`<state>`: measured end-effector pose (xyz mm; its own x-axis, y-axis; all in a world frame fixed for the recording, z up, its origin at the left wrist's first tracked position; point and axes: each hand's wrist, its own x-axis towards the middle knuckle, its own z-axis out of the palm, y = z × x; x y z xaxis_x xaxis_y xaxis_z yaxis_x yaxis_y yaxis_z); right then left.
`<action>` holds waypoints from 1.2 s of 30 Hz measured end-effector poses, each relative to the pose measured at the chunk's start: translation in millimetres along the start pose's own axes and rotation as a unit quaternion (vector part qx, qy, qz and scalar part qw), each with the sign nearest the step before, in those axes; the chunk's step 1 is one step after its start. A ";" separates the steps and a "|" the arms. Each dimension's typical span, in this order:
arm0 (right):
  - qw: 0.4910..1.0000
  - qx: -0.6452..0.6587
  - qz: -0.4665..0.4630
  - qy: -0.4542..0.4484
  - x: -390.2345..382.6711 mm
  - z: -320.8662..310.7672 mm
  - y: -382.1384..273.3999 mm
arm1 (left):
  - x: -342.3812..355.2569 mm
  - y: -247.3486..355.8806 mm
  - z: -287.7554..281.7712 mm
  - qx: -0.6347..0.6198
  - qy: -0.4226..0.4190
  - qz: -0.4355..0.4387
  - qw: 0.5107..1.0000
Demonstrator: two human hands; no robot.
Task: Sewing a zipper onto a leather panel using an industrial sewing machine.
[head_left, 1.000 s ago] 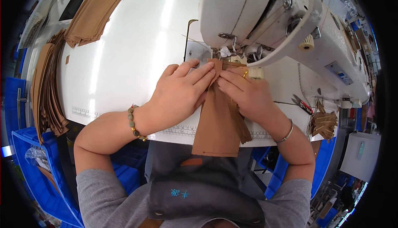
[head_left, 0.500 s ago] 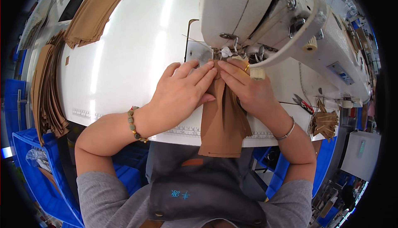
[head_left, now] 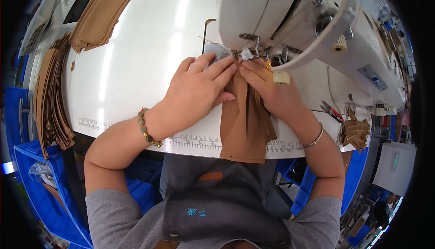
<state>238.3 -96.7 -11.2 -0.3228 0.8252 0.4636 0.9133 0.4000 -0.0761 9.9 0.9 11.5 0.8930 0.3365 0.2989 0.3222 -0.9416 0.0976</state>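
My left hand (head_left: 192, 86) lies with fingers stretched out, its fingertips pressing the left side of a brown fabric strip (head_left: 244, 136). The thumb is spread away over the cloth. My right hand (head_left: 274, 88) rests on the strip's right side with outstretched fingers; its thumb is hidden. Both sets of fingertips are close in front of the needle area of a white sewing machine (head_left: 263, 13). The strip's far end goes in at the presser foot, largely hidden by fingers and machine. Its near part is creased lengthwise and hangs slightly over the table's front edge.
Brown fabric pieces are stacked at the far left (head_left: 104, 16), and another bundle (head_left: 54, 95) hangs over the table's left edge. Red-handled snips (head_left: 333, 112) lie right, beside small brown strips (head_left: 355, 133). A blue crate (head_left: 50, 190) stands lower left. A ruler scale (head_left: 195, 141) runs along the front edge.
The brown strip has moved away from me toward the machine, its near end now less far over the table edge. Both hands have stayed on it, shifting only slightly forward.
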 end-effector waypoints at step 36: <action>0.982 -0.002 -0.108 -0.153 -56.6 -68.0 -122.0 | -19.9 29.6 -28.2 -0.061 0.045 0.007 0.997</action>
<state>162.0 -219.3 31.8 -0.5686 0.8024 0.1812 0.8158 0.5783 -0.0008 -7.2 -34.0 35.2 0.8633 0.3259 0.3853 0.2639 -0.9423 0.2058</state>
